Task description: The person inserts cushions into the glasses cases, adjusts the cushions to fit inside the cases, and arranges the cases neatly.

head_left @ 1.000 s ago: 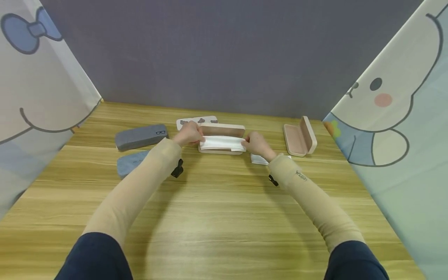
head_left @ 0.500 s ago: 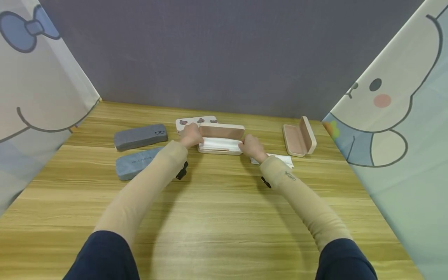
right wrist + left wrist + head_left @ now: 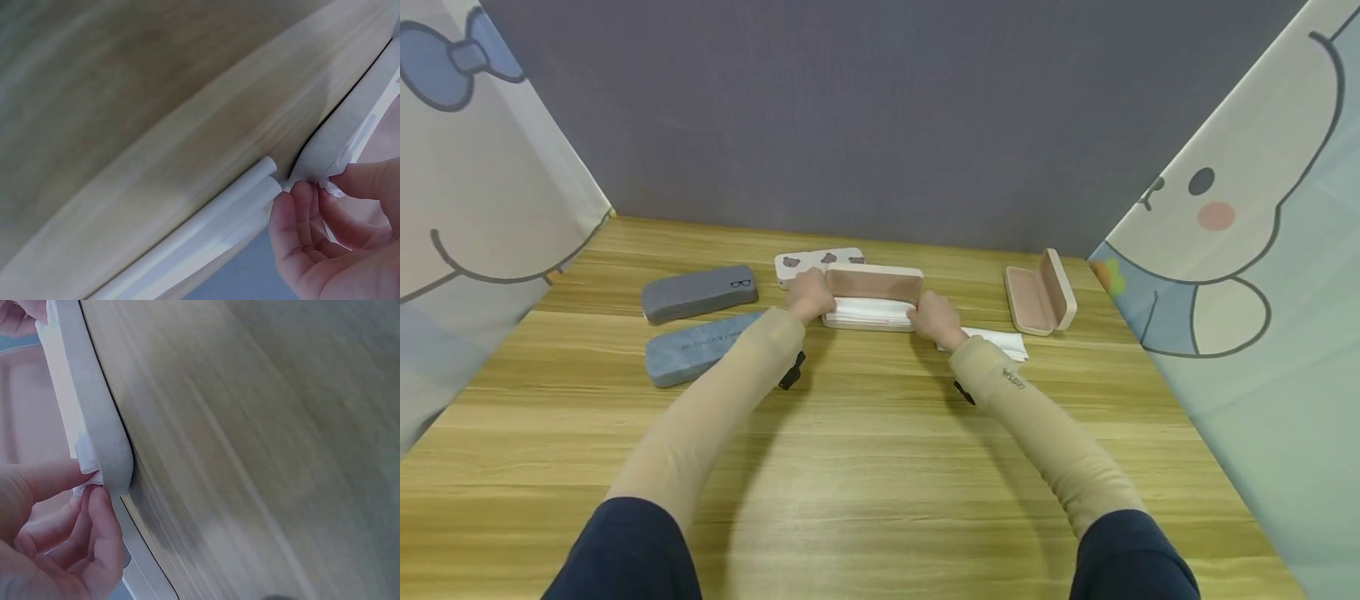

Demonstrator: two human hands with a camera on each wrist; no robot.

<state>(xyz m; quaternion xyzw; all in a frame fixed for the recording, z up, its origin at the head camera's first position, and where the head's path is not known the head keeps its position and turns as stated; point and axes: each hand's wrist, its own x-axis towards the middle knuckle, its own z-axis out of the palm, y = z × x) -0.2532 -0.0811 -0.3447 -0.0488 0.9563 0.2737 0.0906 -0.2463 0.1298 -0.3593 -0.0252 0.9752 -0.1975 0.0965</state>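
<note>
An open glasses case point(image 3: 883, 285) with a pink lining stands at the back middle of the table, its lid raised behind. A folded white cloth point(image 3: 871, 312) lies lengthwise in its bottom half. At the case's left end my left hand point(image 3: 809, 297) pinches one end of the cloth. My right hand point(image 3: 936, 320) pinches the other end at the right. In the left wrist view, the cloth's corner point(image 3: 90, 478) shows between thumb and fingers. Likewise the right wrist view has a bunched bit of cloth point(image 3: 331, 187) between thumb and fingertips.
A second folded white cloth point(image 3: 1002, 343) lies beside the right hand. Further right stands another open pink-lined case point(image 3: 1032, 310). A grey case point(image 3: 700, 296) and a blue case point(image 3: 688, 350) lie left; a bear-patterned case point(image 3: 805, 260) sits behind the left hand. A grey partition point(image 3: 880, 125) rises behind.
Both hands have lowered the white cloth from in front of the open case down into its bottom half. The right hand has shifted slightly left.
</note>
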